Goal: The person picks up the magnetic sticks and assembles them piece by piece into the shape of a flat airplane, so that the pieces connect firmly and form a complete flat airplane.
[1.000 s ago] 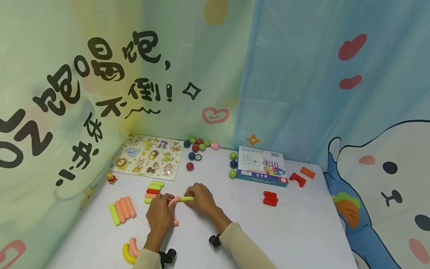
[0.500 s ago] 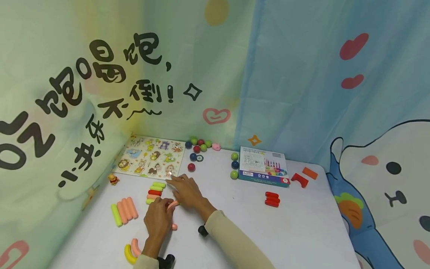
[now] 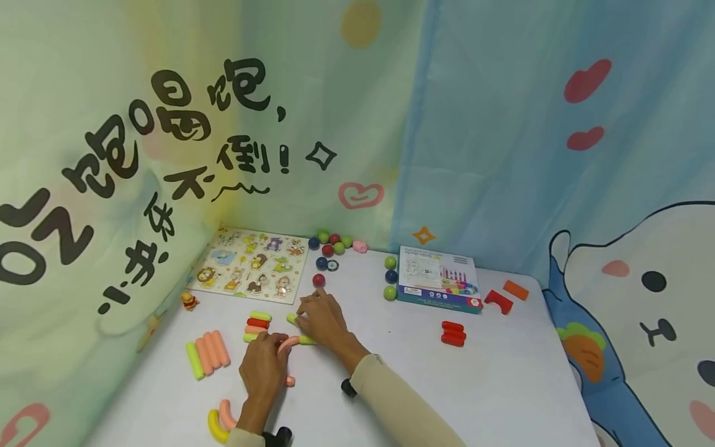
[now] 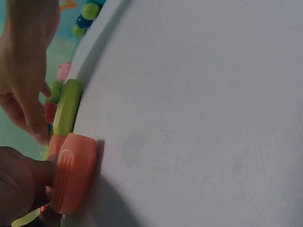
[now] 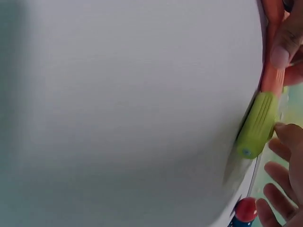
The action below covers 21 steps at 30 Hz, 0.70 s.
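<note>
L hand: we're gripping pink bend + joined green stick, nearer tabletop's L edge than R | R hand: we're pinching loose green stick | step: we're prob. making chain longer | nxt: we're likely needing ends lined up, pushed tog.

Plain beige sleeves cover this person's arms. A rounded black gadget juts out near the left cuff, a second gadget near the right
</note>
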Available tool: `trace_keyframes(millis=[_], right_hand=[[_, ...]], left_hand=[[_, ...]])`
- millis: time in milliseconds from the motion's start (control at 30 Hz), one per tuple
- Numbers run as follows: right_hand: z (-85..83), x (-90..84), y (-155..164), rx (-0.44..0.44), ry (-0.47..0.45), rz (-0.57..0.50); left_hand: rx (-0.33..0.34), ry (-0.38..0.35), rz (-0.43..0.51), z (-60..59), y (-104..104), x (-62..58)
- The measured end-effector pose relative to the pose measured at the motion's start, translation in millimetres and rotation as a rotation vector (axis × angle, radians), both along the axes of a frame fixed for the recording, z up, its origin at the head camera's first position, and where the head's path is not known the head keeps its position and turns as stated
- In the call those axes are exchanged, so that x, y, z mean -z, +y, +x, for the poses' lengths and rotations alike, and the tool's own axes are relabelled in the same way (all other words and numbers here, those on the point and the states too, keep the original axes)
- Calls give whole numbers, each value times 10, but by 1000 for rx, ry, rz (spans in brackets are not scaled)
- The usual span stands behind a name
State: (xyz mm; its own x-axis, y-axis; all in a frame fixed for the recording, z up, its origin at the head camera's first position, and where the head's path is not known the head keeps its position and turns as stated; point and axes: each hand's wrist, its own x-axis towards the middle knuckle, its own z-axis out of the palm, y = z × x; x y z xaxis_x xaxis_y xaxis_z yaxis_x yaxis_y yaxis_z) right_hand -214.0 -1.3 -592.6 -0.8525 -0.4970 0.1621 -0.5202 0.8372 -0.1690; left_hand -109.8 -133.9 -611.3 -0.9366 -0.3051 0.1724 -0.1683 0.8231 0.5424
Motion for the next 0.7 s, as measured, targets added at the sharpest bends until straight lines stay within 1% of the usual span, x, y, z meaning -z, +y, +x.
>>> trace_keyframes(millis=[100,200,267,433,500,567,633,700], right_hand=[[30,-5,-8,55,-39,-63],[37,14,-43,88,-125,-76],[33,32,-24,106,-165,-114],[24,86,200,193,-187,-194],[45,106,326,244,-196,-224],[96,112,453,293,-213,-266],[178,108,568,329,-229,-304],[293,91,664,353,-246,-333]], left_hand=[[-5,-3,4,5,-18,1],[-8,-5,8,0,-13,-4],[-5,-6,6,-16,-2,0],[9,6,-2,-102,50,5],[24,19,-7,-129,67,1],[44,40,-20,-129,72,-13],[81,71,-43,-94,58,-49],[128,106,-63,-23,22,-111]])
